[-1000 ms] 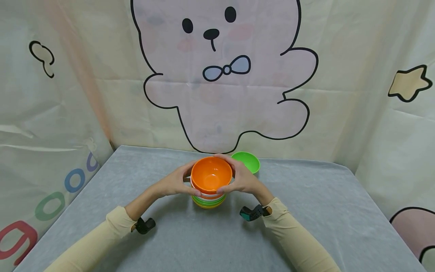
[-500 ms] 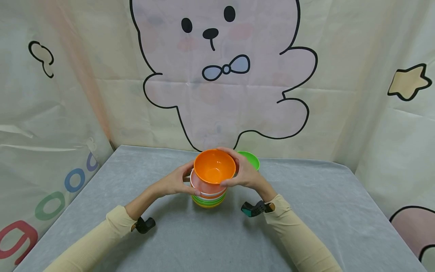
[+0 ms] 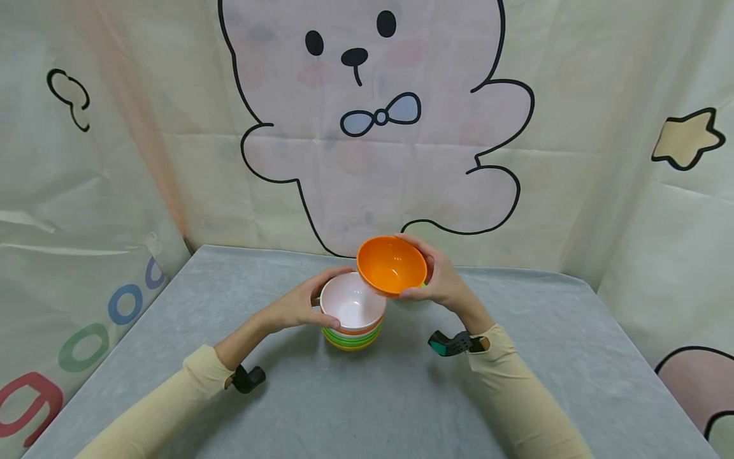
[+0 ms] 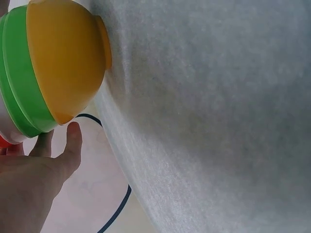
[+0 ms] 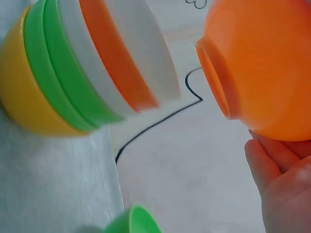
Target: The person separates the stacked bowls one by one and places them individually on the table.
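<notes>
My right hand (image 3: 444,280) holds an orange bowl (image 3: 392,264) by its side, thumb at the near rim and fingers behind. It is lifted, tilted slightly, up and right of a stack of nested bowls. A white bowl (image 3: 351,303) tops that stack. Below it in the right wrist view come an orange bowl (image 5: 114,53), another white one, green bowls (image 5: 68,77) and a yellow bowl (image 5: 19,77) at the bottom. Around the stack's left side curls my left hand (image 3: 295,308), thumb in front. Its fingers show beneath the stack's rims in the left wrist view.
A single green bowl (image 5: 138,223) stands on the table behind the raised orange bowl, mostly hidden in the head view. Grey cloth covers the table (image 3: 367,408). A curtain (image 3: 367,172) with a cartoon bear hangs right behind the far edge.
My right hand has lifted the orange bowl off the stack and carried it up and right, uncovering the white bowl. My left hand has stayed at the stack.
</notes>
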`<state>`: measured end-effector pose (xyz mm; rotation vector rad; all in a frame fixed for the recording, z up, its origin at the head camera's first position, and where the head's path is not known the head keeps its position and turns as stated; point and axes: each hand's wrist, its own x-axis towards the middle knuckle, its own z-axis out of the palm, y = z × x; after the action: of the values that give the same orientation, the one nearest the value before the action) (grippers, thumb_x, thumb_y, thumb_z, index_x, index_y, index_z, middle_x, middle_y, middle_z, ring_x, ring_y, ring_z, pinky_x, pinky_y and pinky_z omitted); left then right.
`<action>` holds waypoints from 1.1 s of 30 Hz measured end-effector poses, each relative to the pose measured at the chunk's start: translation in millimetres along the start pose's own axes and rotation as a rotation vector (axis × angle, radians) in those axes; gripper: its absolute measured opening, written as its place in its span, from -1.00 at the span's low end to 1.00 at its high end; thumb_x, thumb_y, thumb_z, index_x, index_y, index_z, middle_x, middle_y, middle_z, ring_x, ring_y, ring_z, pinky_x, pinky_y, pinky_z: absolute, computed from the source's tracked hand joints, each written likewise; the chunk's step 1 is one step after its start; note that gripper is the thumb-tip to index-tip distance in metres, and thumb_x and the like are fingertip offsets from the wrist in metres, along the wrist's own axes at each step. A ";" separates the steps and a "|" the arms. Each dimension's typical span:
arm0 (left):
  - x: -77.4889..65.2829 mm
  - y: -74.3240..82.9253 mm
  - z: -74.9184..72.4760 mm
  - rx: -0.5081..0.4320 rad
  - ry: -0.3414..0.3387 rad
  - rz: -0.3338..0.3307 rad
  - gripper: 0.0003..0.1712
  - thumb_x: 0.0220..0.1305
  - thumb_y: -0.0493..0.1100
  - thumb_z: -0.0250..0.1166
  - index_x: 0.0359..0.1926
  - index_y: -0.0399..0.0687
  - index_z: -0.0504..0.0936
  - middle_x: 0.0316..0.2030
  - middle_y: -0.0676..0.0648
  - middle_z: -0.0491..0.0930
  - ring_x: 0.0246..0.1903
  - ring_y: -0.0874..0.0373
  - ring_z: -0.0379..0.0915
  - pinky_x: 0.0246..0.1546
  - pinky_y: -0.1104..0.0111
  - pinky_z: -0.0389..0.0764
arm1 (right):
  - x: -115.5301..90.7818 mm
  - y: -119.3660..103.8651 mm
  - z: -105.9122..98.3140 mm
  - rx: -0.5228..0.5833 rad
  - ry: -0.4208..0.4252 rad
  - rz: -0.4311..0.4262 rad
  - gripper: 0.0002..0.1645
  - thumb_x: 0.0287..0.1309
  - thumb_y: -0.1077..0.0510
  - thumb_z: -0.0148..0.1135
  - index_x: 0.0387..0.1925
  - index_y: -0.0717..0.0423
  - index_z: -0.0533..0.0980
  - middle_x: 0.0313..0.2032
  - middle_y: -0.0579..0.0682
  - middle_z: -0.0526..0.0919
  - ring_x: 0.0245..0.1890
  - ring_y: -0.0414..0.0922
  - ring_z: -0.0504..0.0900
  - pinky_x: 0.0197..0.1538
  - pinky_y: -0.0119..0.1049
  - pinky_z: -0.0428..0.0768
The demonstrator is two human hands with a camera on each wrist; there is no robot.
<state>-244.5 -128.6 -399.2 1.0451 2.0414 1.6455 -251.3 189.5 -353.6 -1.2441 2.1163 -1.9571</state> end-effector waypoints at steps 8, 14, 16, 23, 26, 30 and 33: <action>-0.8 3.1 1.6 0.001 0.006 -0.006 0.04 0.13 -0.12 0.56 0.56 0.08 0.20 0.35 -0.04 0.36 0.25 0.00 0.37 0.23 0.03 0.44 | -17.4 -2.3 -19.7 -0.092 0.035 0.064 0.08 -0.06 0.30 0.63 0.46 0.28 0.25 0.32 0.17 0.41 0.22 0.08 0.44 0.15 -0.16 0.58; -0.4 4.0 2.2 0.005 0.001 -0.005 0.05 0.15 -0.11 0.56 0.56 0.08 0.18 0.36 -0.03 0.35 0.26 0.02 0.36 0.24 0.05 0.43 | -27.9 -2.4 -29.5 -0.084 0.044 0.092 0.07 -0.07 0.37 0.60 0.46 0.27 0.25 0.32 0.20 0.40 0.22 0.10 0.44 0.15 -0.15 0.59; -0.5 4.5 2.5 0.008 0.001 -0.006 0.05 0.15 -0.11 0.56 0.57 0.09 0.18 0.36 -0.03 0.35 0.26 0.02 0.36 0.23 0.06 0.44 | -30.8 -2.0 -32.2 -0.083 0.048 0.102 0.07 -0.08 0.38 0.59 0.46 0.27 0.25 0.32 0.20 0.39 0.22 0.10 0.44 0.15 -0.15 0.59; -0.1 5.1 3.2 0.019 0.002 -0.015 0.04 0.15 -0.14 0.54 0.57 0.12 0.18 0.34 -0.04 0.36 0.25 0.02 0.38 0.23 0.06 0.44 | -41.5 0.9 -43.0 -0.117 0.052 0.114 0.05 -0.06 0.42 0.55 0.47 0.26 0.25 0.32 0.22 0.39 0.21 0.11 0.43 0.15 -0.17 0.58; -0.1 5.8 3.6 0.023 0.001 -0.019 0.04 0.16 -0.15 0.54 0.57 0.13 0.17 0.35 -0.03 0.35 0.25 0.03 0.37 0.23 0.05 0.44 | -47.6 2.9 -48.1 -0.118 0.057 0.130 0.03 -0.03 0.44 0.52 0.47 0.27 0.24 0.32 0.24 0.39 0.20 0.11 0.44 0.14 -0.19 0.59; -0.7 5.5 3.3 0.022 0.001 -0.018 0.03 0.17 -0.16 0.53 0.57 0.14 0.17 0.35 -0.03 0.34 0.26 0.02 0.37 0.23 0.05 0.44 | -54.9 4.5 -54.2 -0.128 0.071 0.144 0.03 -0.04 0.46 0.51 0.47 0.30 0.23 0.31 0.27 0.39 0.17 0.12 0.45 0.12 -0.20 0.61; -0.9 4.6 2.8 0.019 0.001 -0.015 0.03 0.17 -0.16 0.52 0.57 0.13 0.17 0.34 -0.05 0.35 0.25 0.02 0.38 0.23 0.06 0.44 | -60.2 4.7 -58.9 -0.148 0.088 0.147 0.03 -0.05 0.47 0.51 0.46 0.31 0.24 0.30 0.28 0.39 0.16 0.13 0.45 0.11 -0.21 0.61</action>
<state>-240.5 -126.9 -395.8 1.0322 2.0646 1.6227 -241.7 270.8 -374.1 -1.0039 2.3580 -1.8584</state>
